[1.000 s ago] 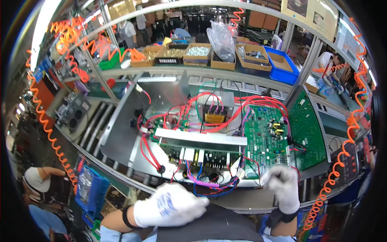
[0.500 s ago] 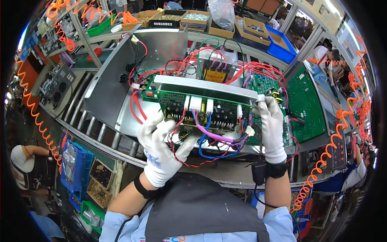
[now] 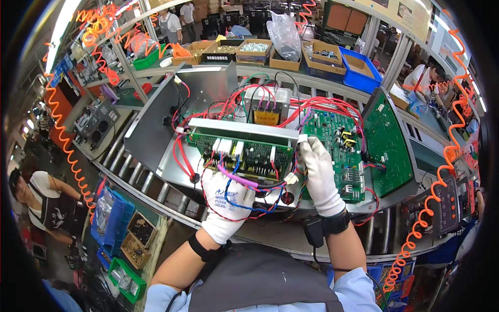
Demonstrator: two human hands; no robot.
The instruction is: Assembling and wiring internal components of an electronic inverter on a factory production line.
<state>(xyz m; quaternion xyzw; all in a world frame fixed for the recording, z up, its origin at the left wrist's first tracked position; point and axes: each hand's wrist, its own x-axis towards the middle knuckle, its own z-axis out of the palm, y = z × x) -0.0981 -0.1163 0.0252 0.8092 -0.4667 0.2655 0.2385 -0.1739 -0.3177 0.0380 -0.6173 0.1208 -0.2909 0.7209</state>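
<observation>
Both my hands wear white gloves and hold up a green circuit board module (image 3: 244, 148) with a grey metal heat sink along its top edge. My left hand (image 3: 227, 200) grips its lower edge among purple, blue and red wires (image 3: 236, 179). My right hand (image 3: 318, 174) holds its right end. The module is tilted up over an open grey metal chassis (image 3: 156, 130) that lies on a roller conveyor. In the chassis sit a transformer (image 3: 267, 106) and another green board (image 3: 338, 138), joined by red wires.
A third green board (image 3: 387, 143) leans on the chassis's raised right wall. Cardboard boxes and a blue bin (image 3: 358, 70) of parts line the shelf behind. Orange coiled hoses (image 3: 67, 151) hang at left and right. Small parts bins (image 3: 117, 223) sit below left. Other people work nearby.
Both hands came up from the near edge, took hold of the board module and tilted it up. It now stands a little higher and more to the right.
</observation>
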